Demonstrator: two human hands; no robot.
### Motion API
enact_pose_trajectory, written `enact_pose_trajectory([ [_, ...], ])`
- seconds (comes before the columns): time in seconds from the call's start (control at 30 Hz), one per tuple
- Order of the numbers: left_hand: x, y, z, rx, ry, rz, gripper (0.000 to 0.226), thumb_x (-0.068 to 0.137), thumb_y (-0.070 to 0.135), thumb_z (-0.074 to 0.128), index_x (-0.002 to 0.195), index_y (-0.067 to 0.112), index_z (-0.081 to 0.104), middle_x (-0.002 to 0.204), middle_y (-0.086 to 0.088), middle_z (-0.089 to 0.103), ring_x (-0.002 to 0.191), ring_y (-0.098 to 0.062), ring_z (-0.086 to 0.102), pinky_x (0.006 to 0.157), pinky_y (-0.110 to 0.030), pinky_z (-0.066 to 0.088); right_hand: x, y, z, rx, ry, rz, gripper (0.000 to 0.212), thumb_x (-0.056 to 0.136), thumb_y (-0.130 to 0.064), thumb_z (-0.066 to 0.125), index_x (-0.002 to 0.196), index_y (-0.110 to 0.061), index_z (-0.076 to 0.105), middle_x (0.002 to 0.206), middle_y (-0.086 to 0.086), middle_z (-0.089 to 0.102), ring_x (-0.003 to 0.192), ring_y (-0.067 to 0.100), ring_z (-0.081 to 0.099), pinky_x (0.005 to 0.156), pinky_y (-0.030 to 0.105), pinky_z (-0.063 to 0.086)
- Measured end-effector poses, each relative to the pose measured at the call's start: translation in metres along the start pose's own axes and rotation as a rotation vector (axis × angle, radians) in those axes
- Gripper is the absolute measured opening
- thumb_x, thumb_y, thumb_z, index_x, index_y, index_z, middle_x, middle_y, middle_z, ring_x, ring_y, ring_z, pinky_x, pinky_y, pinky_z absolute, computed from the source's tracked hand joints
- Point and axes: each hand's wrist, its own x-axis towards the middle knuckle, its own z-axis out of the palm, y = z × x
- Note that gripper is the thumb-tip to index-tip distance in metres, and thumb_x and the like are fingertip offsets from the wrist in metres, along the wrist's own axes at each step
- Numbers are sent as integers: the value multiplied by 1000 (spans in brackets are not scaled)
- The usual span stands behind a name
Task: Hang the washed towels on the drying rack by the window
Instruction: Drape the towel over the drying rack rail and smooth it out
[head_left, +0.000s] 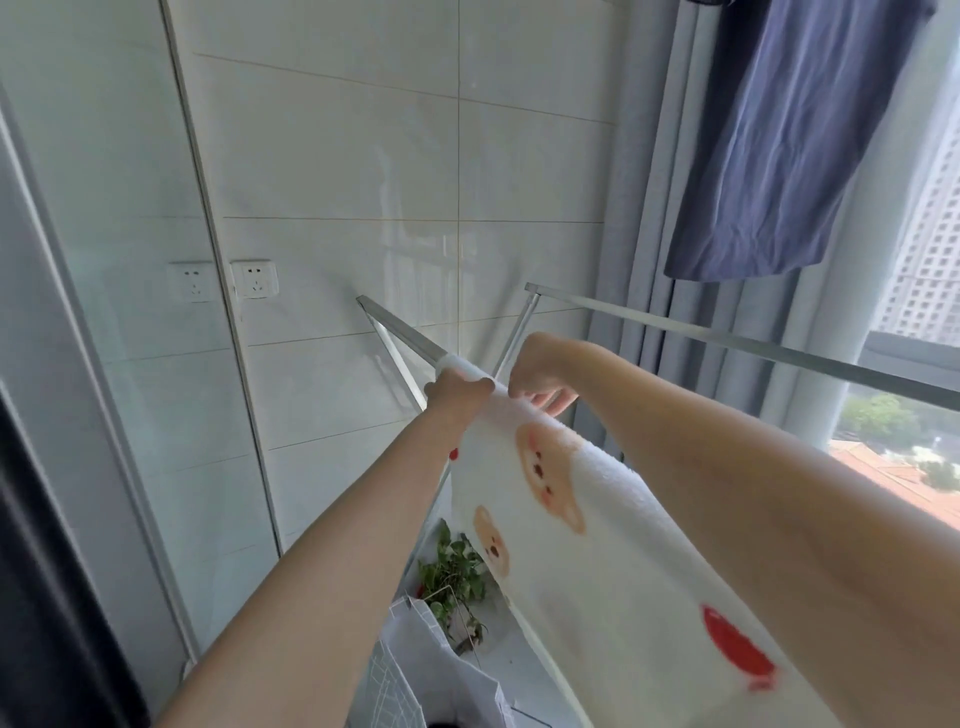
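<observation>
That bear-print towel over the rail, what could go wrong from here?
The bear-print towel reaches only the near part of the rail; most of the cloth in view hangs on the person's side, so it may slide off once the left hand and right hand let go. It might then land on the potted plant below.

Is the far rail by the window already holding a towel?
No, the far rail is bare; the only towel is draped over the near rail, with both hands at its top edge.
</observation>
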Motion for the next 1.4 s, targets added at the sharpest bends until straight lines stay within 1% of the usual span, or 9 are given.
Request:
enact_pose_trajectory([
  [0.2,-51,-5,17,256,53,37,71,79,38,64,137,13,30,138,-13,27,125,-32,39,102,-45,43,-74,25,-13,-187,-278,234,44,92,-27,59,132,-10,52,128,16,59,115,31,61,100,45,50],
  [0.57,-180,-12,74,574,-126,623,32,75,39,57,105,28,56,124,-7,44,124,-28,35,100,-41,28,-209,102,-14,-80,-191,364,54,83,-43,67,124,-9,60,123,13,66,112,31,64,102,46,49],
  [0.67,-211,-14,79,504,-226,837,16,79,42,60,82,28,64,93,3,67,99,-24,61,84,-36,42,-243,115,-15,25,-162,388,54,81,-39,72,123,-8,62,122,14,67,113,32,64,102,46,48],
  [0.73,-227,-12,83,399,-441,810,19,83,41,60,73,25,63,72,8,65,85,-24,67,74,-33,51,-269,121,-19,46,-134,387,50,80,-37,72,123,-11,63,121,10,68,113,28,64,104,43,47],
  [0.8,-229,-13,85,376,-526,769,23,87,37,58,68,26,61,67,6,62,89,-28,67,78,-37,53,-285,123,-21,20,-107,384,43,83,-32,70,121,-13,63,117,4,69,109,24,66,103,40,48],
  [0.9,-227,-17,85,403,-500,757,30,88,38,54,62,25,59,71,1,66,95,-30,65,91,-39,49,-306,129,-24,-75,20,358,35,84,-27,62,116,-12,63,99,2,62,88,20,62,86,32,54],
  [1.03,-230,-22,89,471,-465,771,45,84,55,51,54,21,55,48,13,54,79,-26,65,91,-32,46,-343,153,-35,-25,195,365,13,85,-17,61,98,-15,65,79,-1,59,64,12,59,51,19,50],
  [1.2,-230,-28,90,533,-362,936,50,91,50,44,51,20,41,48,8,46,67,-24,57,83,-34,40,-399,198,-56,-169,407,503,27,85,-12,59,110,-10,69,110,12,68,104,30,65,75,29,49],
  [1.4,-239,-30,97,576,-290,997,49,97,37,35,52,21,39,67,-5,56,91,-32,55,109,-38,27,-461,257,-75,-235,767,810,40,86,-20,60,123,-4,61,127,22,59,115,36,57,93,35,48],
])
